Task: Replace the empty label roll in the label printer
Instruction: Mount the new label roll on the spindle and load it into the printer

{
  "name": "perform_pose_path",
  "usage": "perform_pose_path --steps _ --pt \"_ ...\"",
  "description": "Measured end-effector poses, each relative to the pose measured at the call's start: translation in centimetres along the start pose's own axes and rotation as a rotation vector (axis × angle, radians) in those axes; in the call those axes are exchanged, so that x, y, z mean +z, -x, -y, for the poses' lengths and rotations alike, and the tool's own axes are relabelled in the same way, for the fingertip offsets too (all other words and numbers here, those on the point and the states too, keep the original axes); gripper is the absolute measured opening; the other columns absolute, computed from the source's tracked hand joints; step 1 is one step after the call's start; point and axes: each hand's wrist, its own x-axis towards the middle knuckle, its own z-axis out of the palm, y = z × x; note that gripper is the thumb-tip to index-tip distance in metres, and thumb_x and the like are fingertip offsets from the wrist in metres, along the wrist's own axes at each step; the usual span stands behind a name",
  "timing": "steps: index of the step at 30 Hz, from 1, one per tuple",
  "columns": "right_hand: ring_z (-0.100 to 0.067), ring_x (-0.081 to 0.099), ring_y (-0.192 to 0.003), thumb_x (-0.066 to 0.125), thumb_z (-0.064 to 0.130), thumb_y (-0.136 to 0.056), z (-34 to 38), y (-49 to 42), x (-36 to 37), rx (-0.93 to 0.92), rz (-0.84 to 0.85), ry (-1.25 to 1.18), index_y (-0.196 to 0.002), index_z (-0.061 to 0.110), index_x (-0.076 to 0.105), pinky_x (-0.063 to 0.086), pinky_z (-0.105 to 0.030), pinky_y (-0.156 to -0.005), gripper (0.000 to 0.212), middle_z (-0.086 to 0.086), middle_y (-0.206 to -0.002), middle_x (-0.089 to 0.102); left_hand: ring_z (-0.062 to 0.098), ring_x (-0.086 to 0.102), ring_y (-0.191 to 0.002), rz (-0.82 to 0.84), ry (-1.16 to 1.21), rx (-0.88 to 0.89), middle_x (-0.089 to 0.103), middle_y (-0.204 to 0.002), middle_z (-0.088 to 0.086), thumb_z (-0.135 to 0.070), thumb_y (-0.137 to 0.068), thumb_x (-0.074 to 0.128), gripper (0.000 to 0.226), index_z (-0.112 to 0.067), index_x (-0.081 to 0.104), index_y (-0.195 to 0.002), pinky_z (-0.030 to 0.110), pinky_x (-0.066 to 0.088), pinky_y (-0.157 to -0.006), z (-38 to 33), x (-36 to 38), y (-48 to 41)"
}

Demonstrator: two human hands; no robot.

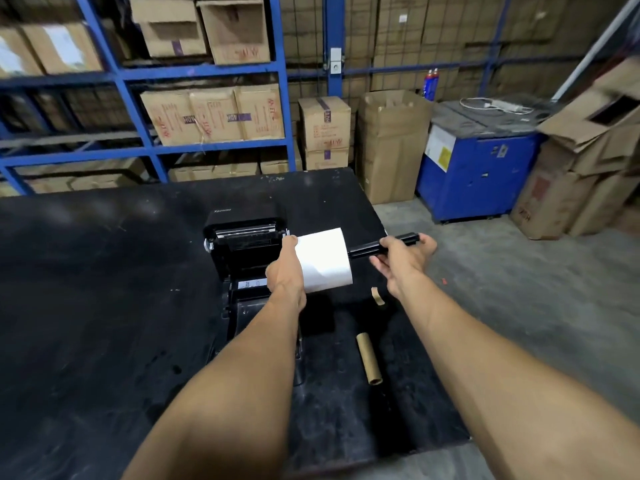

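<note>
Far centre of black table (104,306): opened black plastic label printer (242,237). Left hand (285,271) clasped white paper label roll (325,259) above printer's right side; right hand (403,259) gripped black plastic spindle (367,249) entering roll's right end. Nearer, right: brown cardboard empty core (369,358).

open printer (242,244) blocks centre, left table (86,289) bare

Likely warehouse: blue racking (284,67), stacked cartons (211,114).
</note>
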Motion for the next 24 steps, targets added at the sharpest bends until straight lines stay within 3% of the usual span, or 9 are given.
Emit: perform_pose_path --steps 4,14,17,22,24 --pt "-0.026 0.069 -0.089 0.067 -0.003 -0.085 0.7 0.6 0.6 -0.001 0.034 -0.036 -0.124 0.035 0.032 0.065 -0.035 -0.07 0.065 -0.016 -0.118 0.061 0.033 0.067 -0.103 -0.013 0.013 0.008 0.072 -0.11 0.011 -0.058 -0.065 0.065 0.057 -0.01 0.066 -0.095 0.048 0.055 -0.093 -0.6 0.3 0.1" --pt "-0.028 0.07 -0.095 0.072 -0.005 -0.084 0.6 1.2 0.6 -0.001 0.036 -0.054 -0.126 0.033 0.036 0.063 -0.031 -0.062 0.068 -0.014 -0.115 0.063 0.032 0.07 -0.099 -0.05 0.02 -0.004 0.073 -0.103 0.009 -0.054 -0.06 0.068 0.052 -0.01 0.066 -0.087 0.048 0.058 -0.09 -1.5 0.2 0.3" --pt "-0.028 0.07 -0.097 0.073 -0.005 -0.083 0.2 1.6 0.5 -0.001 0.051 -0.072 -0.119 0.033 0.037 0.063 -0.03 -0.061 0.063 -0.015 -0.117 0.063 0.033 0.07 -0.101 -0.036 0.036 -0.005 0.072 -0.095 0.008 -0.053 -0.063 0.068 0.044 -0.012 0.063 -0.078 0.048 0.058 -0.089 -1.4 0.3 0.5" --pt "-0.028 0.071 -0.094 0.074 0.0 -0.085 -0.1 1.8 0.3 -0.06 0.046 0.008 -0.116 0.029 0.041 0.061 -0.029 -0.061 0.054 -0.016 -0.113 0.065 0.034 0.068 -0.105 -0.031 0.038 -0.021 0.072 -0.104 0.01 -0.054 -0.058 0.068 0.049 -0.011 0.063 -0.081 0.052 0.056 -0.092 -1.2 0.4 0.8" --pt "-0.025 0.071 -0.083 0.073 0.006 -0.088 -0.1 1.6 -0.2 -0.059 0.03 0.035 -0.115 0.027 0.047 0.063 -0.029 -0.062 0.043 -0.017 -0.11 0.067 0.033 0.069 -0.103 -0.034 0.05 -0.03 0.072 -0.107 0.011 -0.055 -0.058 0.069 0.05 -0.011 0.064 -0.082 0.052 0.057 -0.091 -0.8 0.3 0.7"
